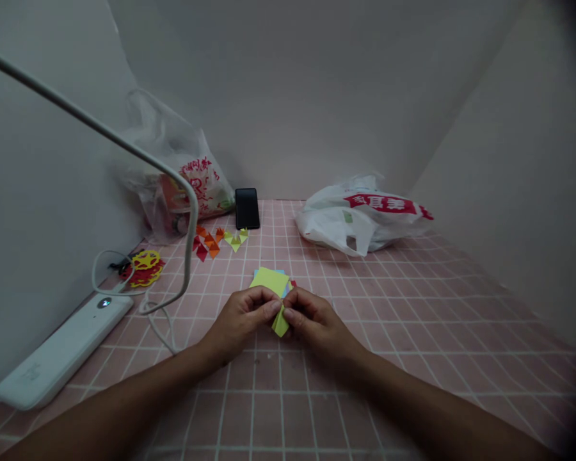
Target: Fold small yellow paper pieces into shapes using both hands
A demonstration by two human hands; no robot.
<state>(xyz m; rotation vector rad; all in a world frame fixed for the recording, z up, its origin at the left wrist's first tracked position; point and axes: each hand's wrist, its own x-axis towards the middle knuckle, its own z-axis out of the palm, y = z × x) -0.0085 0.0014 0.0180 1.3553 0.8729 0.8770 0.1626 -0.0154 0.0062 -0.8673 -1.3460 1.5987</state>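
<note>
Between my two hands is a small folded piece of yellow-green paper (280,324), its pointed end hanging down toward me. My left hand (247,315) pinches it from the left, thumb and forefinger closed at its top. From the other side my right hand (319,320) grips it, thumb laid along its upper right edge. Just beyond the fingertips lies a stack of coloured square paper (270,280), a yellow-green sheet on top and blue and red edges showing. My fingers hide part of the folded paper and the near side of the stack.
Folded red, orange and yellow paper pieces (212,243) lie back left near a black phone (247,208). Plastic bags stand at back left (192,179) and back right (360,218). A white power strip (62,349), cut-out shapes (144,269) and a cable (191,237) occupy the left.
</note>
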